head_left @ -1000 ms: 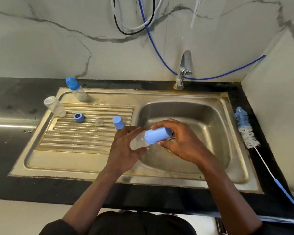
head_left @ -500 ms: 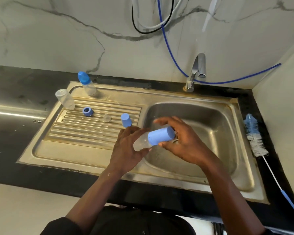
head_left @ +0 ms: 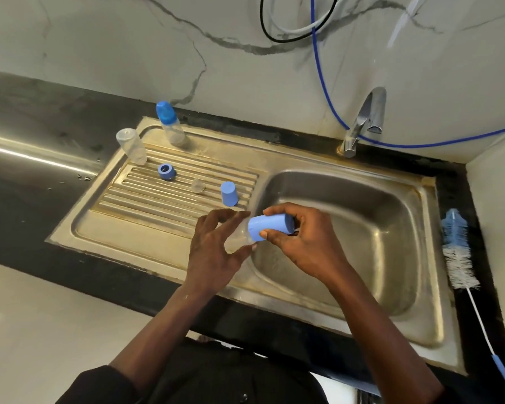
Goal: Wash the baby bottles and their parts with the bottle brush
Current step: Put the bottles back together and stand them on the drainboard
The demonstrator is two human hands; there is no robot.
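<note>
Here's the clear bottle [head_left: 239,237], lying on its side in mid-air just over the left rim of the sink [head_left: 391,287]. The left hand [head_left: 216,252] wraps its fingers and thumb round the see-through body, and the right hand [head_left: 306,246] grips the blue cap [head_left: 270,227] on its end, thumb on the near side, fingers curled over the top. Both hands are full and close together. Out to the left, on the ribbed draining board [head_left: 146,211], a loose cap [head_left: 229,193] stands upright, a small clear teat [head_left: 198,186] sits just beside it, and a blue ring [head_left: 166,172] lies further along. Behind those, an open bottle [head_left: 131,145] and a capped bottle [head_left: 169,123] stand near the back edge. Across on the right, the brush [head_left: 458,258] lies along the dark desk [head_left: 484,287], well apart from the hands. The tap [head_left: 365,121] stands behind the sink, with a blue hose [head_left: 322,83] running behind it along the marble wall.
</note>
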